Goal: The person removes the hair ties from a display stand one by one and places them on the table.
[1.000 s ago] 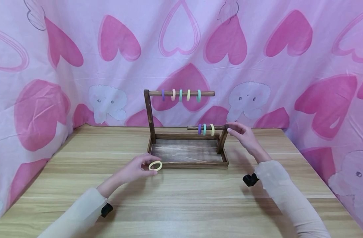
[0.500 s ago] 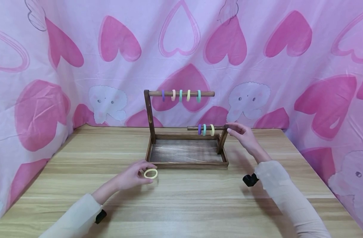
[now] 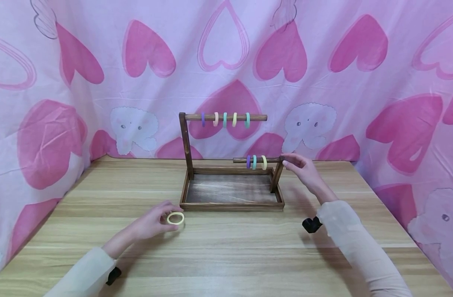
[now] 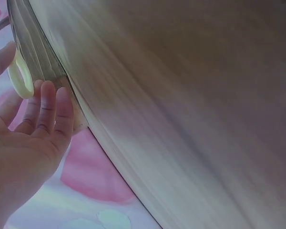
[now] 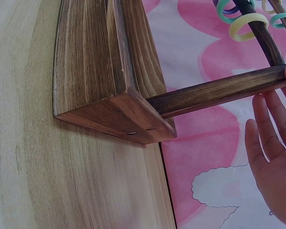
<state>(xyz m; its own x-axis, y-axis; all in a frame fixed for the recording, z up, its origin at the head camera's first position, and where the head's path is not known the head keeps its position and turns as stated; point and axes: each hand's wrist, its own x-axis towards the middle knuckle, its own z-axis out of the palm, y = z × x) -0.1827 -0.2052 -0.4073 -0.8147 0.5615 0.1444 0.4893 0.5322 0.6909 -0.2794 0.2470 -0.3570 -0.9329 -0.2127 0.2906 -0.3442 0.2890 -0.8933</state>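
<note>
Yellow ring (image 4: 24, 90) drawn away from the wooden stand (image 3: 231, 207)

We find it farther left and nearer us than a second ago, just off the tray's (image 3: 230, 189) near corner, apparently above the table (image 3: 226, 255), pinched between the left hand's (image 3: 152, 222) thumb and fingers. The right hand (image 3: 305, 172) grips the top of the short post (image 3: 276, 179). We judge the step to be carrying the ring while steadying the stand; the next move seems to need a secure pinch. We can read no brand, label or writing.

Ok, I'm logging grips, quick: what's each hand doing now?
Left hand: holding a yellow ring.
Right hand: holding the stand by its short post.
</note>
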